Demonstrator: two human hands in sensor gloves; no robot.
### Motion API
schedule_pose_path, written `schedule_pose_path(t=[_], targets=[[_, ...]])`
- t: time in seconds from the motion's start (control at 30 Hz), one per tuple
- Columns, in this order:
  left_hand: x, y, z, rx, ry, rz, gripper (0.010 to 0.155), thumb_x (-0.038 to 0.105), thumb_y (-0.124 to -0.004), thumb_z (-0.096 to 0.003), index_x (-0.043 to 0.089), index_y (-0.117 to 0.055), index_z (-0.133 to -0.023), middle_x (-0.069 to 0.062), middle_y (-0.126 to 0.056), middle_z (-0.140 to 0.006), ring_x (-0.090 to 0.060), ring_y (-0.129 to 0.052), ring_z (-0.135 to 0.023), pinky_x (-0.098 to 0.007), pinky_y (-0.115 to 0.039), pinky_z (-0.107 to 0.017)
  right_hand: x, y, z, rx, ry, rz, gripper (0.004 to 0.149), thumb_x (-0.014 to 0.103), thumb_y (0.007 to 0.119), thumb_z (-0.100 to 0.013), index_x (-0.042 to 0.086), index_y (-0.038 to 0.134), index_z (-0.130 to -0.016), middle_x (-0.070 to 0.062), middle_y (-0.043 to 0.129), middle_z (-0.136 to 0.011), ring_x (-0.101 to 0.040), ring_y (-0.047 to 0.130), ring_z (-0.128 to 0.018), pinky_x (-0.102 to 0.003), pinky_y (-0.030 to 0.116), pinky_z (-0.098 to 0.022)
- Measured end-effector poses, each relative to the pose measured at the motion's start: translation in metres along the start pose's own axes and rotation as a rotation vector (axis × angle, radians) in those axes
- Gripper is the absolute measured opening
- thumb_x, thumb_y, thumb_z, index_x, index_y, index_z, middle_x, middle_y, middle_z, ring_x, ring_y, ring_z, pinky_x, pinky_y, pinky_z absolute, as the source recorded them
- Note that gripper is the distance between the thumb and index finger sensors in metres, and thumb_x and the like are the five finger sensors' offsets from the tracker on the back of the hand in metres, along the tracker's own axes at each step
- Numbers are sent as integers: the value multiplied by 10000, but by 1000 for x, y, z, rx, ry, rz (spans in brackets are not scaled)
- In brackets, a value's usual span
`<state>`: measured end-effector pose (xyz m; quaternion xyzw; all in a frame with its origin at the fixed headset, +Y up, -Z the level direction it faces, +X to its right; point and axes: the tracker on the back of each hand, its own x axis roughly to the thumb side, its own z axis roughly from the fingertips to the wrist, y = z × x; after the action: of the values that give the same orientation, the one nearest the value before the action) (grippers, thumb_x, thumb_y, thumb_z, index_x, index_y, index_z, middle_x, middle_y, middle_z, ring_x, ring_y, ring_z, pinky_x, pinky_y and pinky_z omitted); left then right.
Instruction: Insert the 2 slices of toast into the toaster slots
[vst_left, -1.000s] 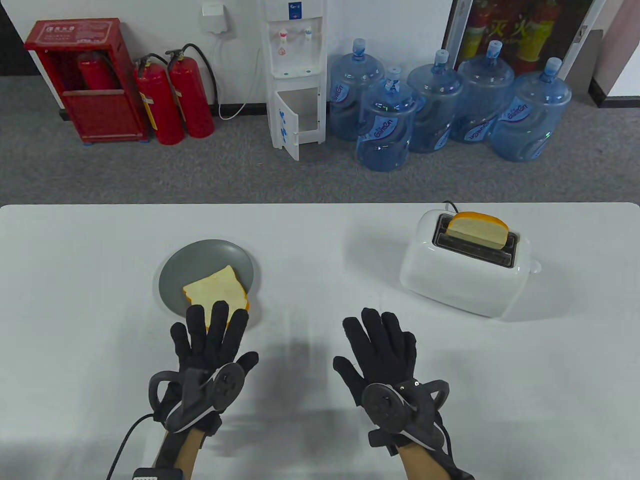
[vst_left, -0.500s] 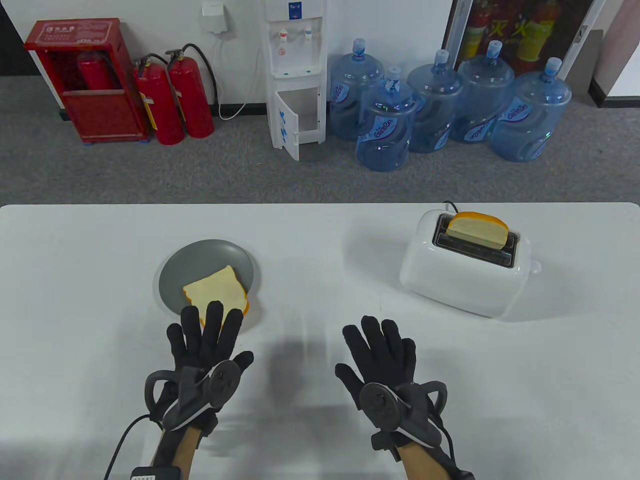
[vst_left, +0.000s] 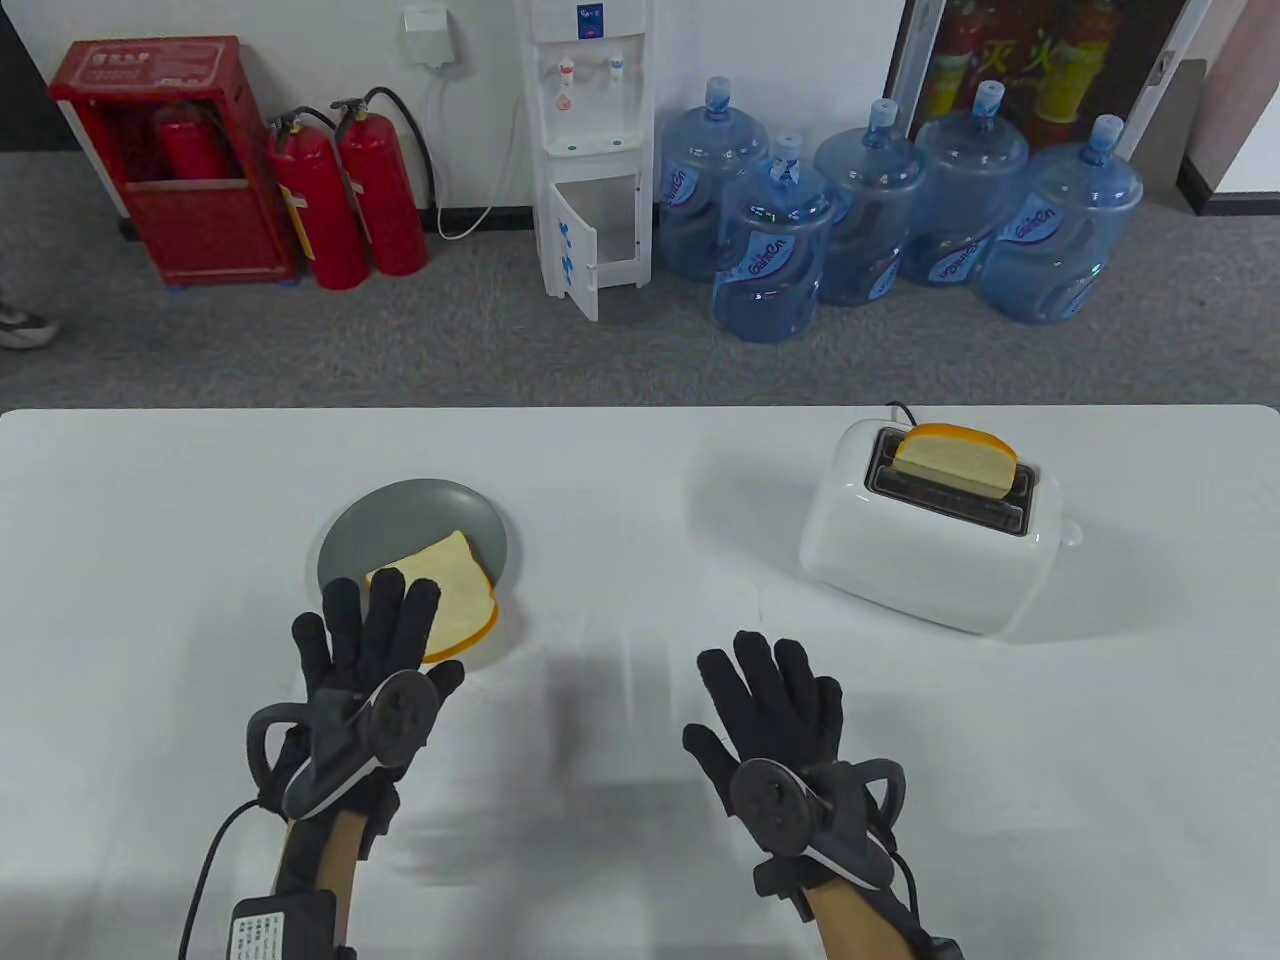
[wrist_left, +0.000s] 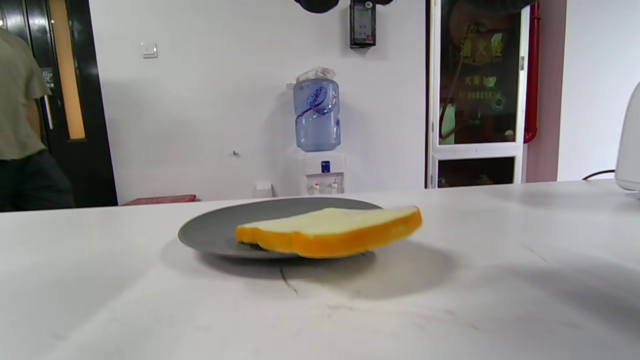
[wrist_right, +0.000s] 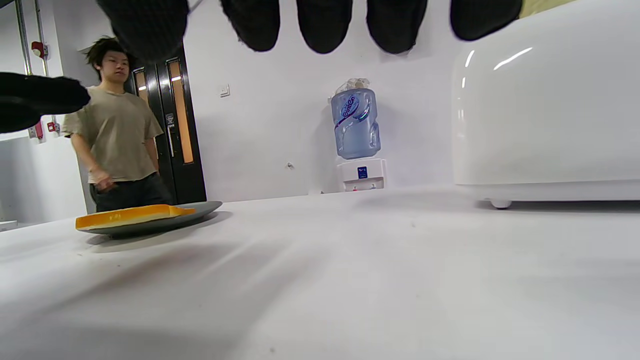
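While the left hand (vst_left: 365, 640) hangs over the near side of the gray plate (vst_left: 400, 510), its fingers (vst_left: 385, 600) are straight and spread, and it holds nothing. The slice of toast (vst_left: 455, 590) lies flat on that plate, just past the fingertips and a bit to their right. In the table view the fingers cover the near left corner of the slice; I cannot tell if they touch it. The left wrist view shows the slice (wrist_left: 330, 231) sticking out over the plate (wrist_left: 215, 230) edge toward the hand.

To the right, the right hand (vst_left: 775, 710) is over the bare white table (vst_left: 620, 480), well apart from the plate. Its fingers (wrist_right: 325, 25) are also straight and loose, and it holds nothing.

Farther away and to the right of that hand stands the white toaster (vst_left: 930, 545). A second slice of toast (vst_left: 955, 458) stands up in its far slot, with the top half poking out. The near slot (vst_left: 945, 505) has no bread in it. From the right wrist view the toaster (wrist_right: 545, 110) is near the hand, on its right side, and the plate with the flat slice (wrist_right: 132, 217) is off to its left.
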<state>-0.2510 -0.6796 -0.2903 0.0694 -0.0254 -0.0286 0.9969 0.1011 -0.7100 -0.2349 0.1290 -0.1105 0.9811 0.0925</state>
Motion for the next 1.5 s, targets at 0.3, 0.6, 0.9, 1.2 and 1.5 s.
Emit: schedule_pose_path(t=[0.3, 0.6, 0.9, 1.2, 1.5], targets=[[-3, -5, -30, -138, 10, -169, 697, 579, -646, -528, 384, -423, -1158, 62, -430, -1253, -350, -452, -1207, -579, -401, -842, -1, 0, 0, 6, 11, 4, 681, 596, 563, -693, 288, 358, -1266, -144, 324, -1327, -502, 398, -1169, -735, 432, -766], [7, -23, -45, -211, 17, -248, 717, 574, -715, -504, 398, -450, -1146, 86, -458, -1246, -338, -457, -1208, -581, -425, -843, -1, 0, -1, 8, 10, -2, 678, 593, 561, -696, 287, 360, -1266, -145, 313, -1328, -505, 404, -1168, -735, 432, -768], [27, -47, -50, -239, -62, -416, 717, 583, -741, -483, 406, -489, -1130, 100, -511, -1231, -302, -509, -1211, -578, -423, -845, -8, 5, -4, 36, 25, -7, 679, 595, 559, -697, 286, 360, -1268, -144, 298, -1331, -505, 415, -1168, -735, 440, -767], [30, -56, -51, -247, -66, -446, 725, 599, -765, -462, 400, -531, -1119, 108, -584, -1208, -257, -622, -1201, -585, -426, -846, -10, 5, -5, 30, 32, -17, 676, 596, 557, -699, 292, 359, -1269, -138, 292, -1333, -504, 403, -1171, -732, 436, -773], [29, -60, -51, -252, -65, -449, 698, 556, -799, -467, 397, -559, -1103, 131, -661, -1165, -195, -757, -1146, -566, -462, -845, -10, 5, -5, 25, 34, -22, 677, 599, 557, -697, 294, 362, -1269, -141, 288, -1333, -501, 399, -1173, -732, 440, -774]])
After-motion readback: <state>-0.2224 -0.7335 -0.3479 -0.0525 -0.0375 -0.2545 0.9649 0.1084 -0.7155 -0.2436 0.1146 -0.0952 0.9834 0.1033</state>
